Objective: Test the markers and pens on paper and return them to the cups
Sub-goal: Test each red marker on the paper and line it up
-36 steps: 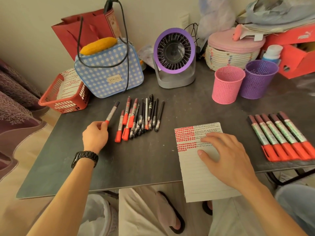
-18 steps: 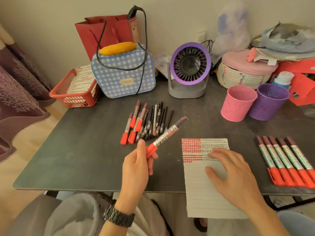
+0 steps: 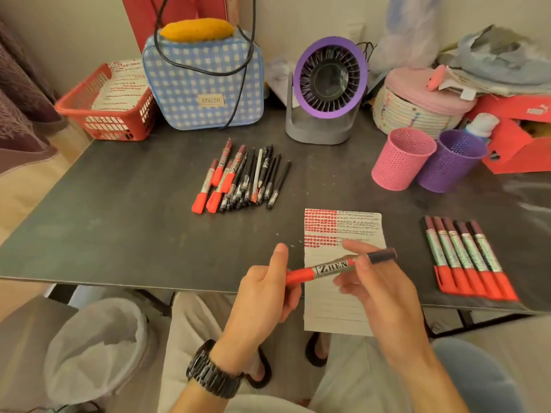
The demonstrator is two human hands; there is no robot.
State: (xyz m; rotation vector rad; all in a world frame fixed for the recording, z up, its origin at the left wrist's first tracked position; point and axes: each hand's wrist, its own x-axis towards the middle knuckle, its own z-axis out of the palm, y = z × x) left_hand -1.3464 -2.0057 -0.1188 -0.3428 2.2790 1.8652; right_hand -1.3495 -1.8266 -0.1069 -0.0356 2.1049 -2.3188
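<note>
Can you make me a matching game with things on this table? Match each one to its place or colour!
Things:
1 red basket
2 pink cup
3 fan
4 ZHEN marker

Matches:
a held by left hand and right hand
b far left of the table
c purple ring
d next to the purple cup

Pairs: 1-b, 2-d, 3-c, 4-a

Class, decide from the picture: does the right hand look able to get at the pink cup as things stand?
Probably yes. Nothing stands on the table between the right hand and the pink cup, whose mouth is open. But it pinches the marker, which the left hand also holds.
</note>
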